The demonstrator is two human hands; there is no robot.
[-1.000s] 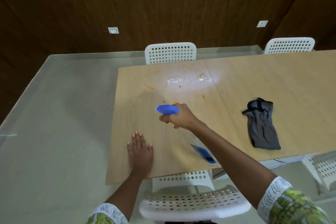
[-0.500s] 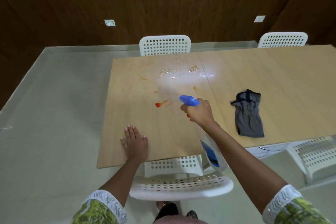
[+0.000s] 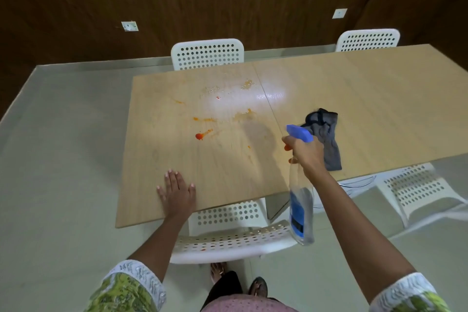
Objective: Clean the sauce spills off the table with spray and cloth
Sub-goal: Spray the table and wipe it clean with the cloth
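Orange-red sauce spills dot the light wooden table, with a wet sprayed patch further back. My right hand grips the neck of a clear spray bottle with a blue nozzle, held above the table's near edge, nozzle pointing left. A dark grey cloth lies crumpled on the table just behind that hand. My left hand rests flat on the table near its front edge, fingers spread.
A white perforated chair stands tucked in front of me, another to the right. Two more chairs stand at the far side. A dark wood wall rises behind.
My right hand has carried the spray bottle to the right, away from the spills and toward the cloth. The red sauce blob came into sight. My left hand stayed flat.
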